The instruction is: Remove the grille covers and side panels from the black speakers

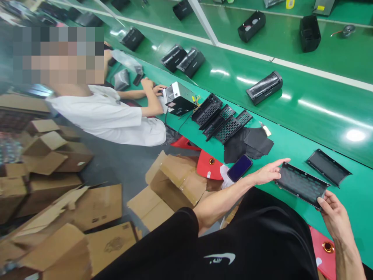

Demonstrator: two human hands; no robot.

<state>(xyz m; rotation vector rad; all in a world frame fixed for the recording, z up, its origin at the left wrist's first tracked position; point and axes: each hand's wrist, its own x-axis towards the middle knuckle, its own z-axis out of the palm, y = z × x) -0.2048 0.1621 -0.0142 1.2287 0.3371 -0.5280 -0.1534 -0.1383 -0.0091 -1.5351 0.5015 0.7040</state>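
Observation:
A black perforated grille panel (300, 186) is held between both my hands just above the green table. My left hand (269, 172) grips its left end, index finger stretched along the top edge. My right hand (335, 212) pinches its right lower corner. A second black grille panel (328, 166) lies on the table just beyond it. A phone with a dark purple screen (239, 167) lies near my left wrist.
A stack of black grilles (221, 118) and black fabric sheets (249, 144) lie to the left on the green table (291, 128). Black speaker housings (264, 87) sit on the belt. A co-worker in white (110, 116) works at a white device (175, 93). Cardboard boxes (58, 202) fill the floor.

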